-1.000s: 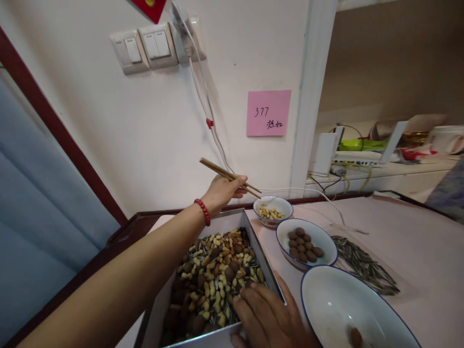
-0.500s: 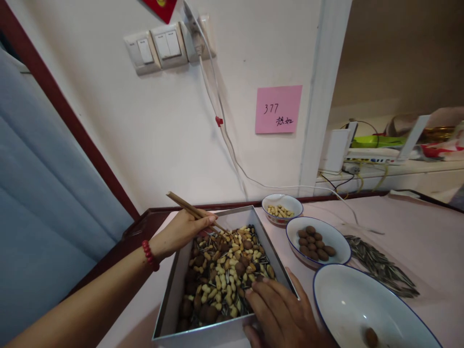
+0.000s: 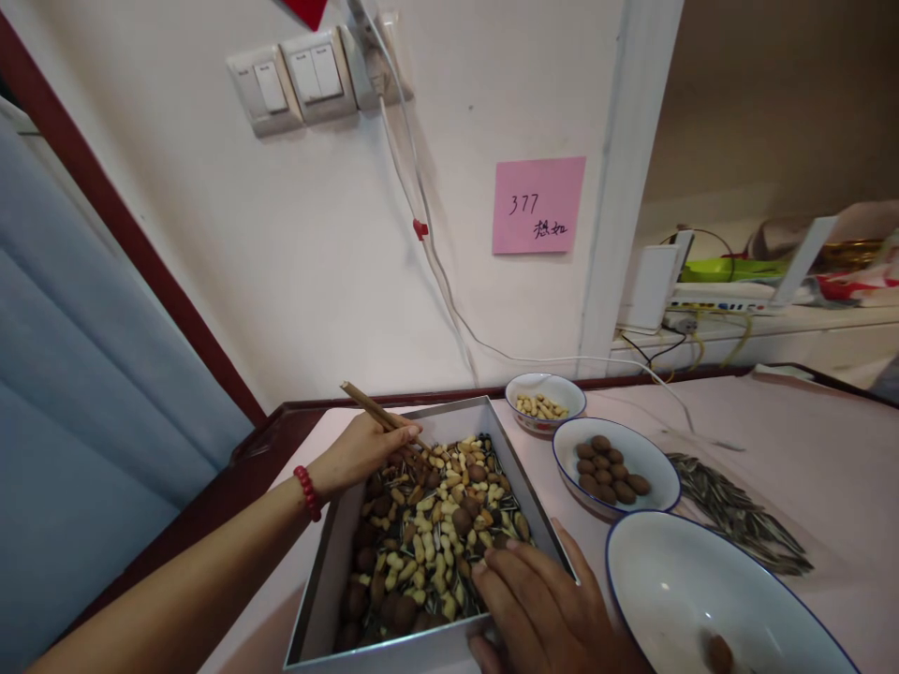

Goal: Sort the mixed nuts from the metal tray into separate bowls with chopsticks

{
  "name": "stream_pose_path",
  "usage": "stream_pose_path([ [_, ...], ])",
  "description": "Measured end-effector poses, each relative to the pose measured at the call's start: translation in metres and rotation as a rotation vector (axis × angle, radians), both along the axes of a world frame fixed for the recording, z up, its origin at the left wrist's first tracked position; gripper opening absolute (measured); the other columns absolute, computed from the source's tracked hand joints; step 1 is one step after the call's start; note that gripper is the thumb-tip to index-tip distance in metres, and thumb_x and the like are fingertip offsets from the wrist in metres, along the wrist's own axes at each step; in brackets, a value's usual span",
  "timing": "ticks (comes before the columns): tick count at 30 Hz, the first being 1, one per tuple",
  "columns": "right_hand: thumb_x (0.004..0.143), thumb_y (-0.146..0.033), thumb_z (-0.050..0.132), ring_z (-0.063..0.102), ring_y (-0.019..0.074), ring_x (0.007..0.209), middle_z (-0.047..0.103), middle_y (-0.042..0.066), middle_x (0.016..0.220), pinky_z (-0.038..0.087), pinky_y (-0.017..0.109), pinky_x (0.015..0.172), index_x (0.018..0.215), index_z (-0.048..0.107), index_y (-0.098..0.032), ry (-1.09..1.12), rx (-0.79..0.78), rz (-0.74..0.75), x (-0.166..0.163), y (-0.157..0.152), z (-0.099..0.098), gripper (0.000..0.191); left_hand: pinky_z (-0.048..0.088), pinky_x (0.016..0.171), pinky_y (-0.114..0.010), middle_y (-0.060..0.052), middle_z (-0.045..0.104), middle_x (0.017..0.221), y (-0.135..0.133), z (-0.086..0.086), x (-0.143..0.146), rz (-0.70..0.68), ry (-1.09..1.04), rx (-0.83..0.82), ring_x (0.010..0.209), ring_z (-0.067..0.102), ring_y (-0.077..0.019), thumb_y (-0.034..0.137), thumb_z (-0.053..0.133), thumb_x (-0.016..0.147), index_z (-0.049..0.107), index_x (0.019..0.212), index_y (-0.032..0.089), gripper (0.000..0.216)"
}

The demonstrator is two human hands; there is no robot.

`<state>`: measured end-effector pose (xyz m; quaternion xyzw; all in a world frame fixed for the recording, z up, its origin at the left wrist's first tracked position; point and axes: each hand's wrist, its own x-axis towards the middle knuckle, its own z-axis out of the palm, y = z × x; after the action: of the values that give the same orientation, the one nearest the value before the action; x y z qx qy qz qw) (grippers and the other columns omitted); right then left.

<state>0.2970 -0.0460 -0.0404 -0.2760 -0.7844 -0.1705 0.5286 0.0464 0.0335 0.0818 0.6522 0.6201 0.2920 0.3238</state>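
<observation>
My left hand [image 3: 366, 449], a red bead bracelet [image 3: 307, 493] at its wrist, pinches a pair of wooden chopsticks [image 3: 366, 404]. Their lower ends reach down among the nuts at the back left of an open box [image 3: 314, 599]. Mixed inside are unshelled peanuts [image 3: 439, 552], round brown nuts [image 3: 402, 610] and striped sunflower seeds. The chopstick tips are hard to make out there. Over the box's near right corner lies my right hand [image 3: 540, 604], fingers bent across the rim and thumb low on the outer side, gripping it.
Right of the box stand a small bowl of peanuts [image 3: 546, 382], a bowl of brown nuts [image 3: 656, 459] and a larger bowl [image 3: 702, 571] with one brown nut. Sunflower seeds [image 3: 744, 515] lie in a pile on the table. A white cable [image 3: 562, 359] runs along the wall.
My left hand and the chopsticks have shifted slightly to the right in the view, with the chopsticks a little steeper. My right hand stays on the box's corner.
</observation>
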Motion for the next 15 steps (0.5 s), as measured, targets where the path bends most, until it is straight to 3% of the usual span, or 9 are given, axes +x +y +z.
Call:
stream_pose_path([
  [9, 0.101, -0.037, 0.050, 0.064, 0.0167, 0.098, 0.076, 0.000, 0.095, 0.014, 0.046, 0.126, 0.102, 0.072, -0.021, -0.016, 0.005, 0.014, 0.002, 0.001, -0.001, 0.027, 0.061, 0.075, -0.035, -0.012, 0.080, 0.086, -0.008, 0.011, -0.002, 0.224, -0.335, -0.053, 0.079, 0.075, -0.0251, 0.050, 0.084, 0.067, 0.077, 0.085, 0.013, 0.041],
  [15, 0.099, -0.037, 0.054, 0.064, 0.0168, 0.098, 0.075, 0.000, 0.094, 0.015, 0.046, 0.126, 0.102, 0.073, -0.022, -0.004, 0.012, 0.005, 0.000, 0.001, 0.000, 0.025, 0.060, 0.076, -0.034, -0.011, 0.081, 0.090, -0.012, 0.020, 0.001, 0.162, -0.242, -0.032, 0.085, 0.075, -0.0266, 0.051, 0.081, 0.073, 0.078, 0.086, 0.016, 0.037],
])
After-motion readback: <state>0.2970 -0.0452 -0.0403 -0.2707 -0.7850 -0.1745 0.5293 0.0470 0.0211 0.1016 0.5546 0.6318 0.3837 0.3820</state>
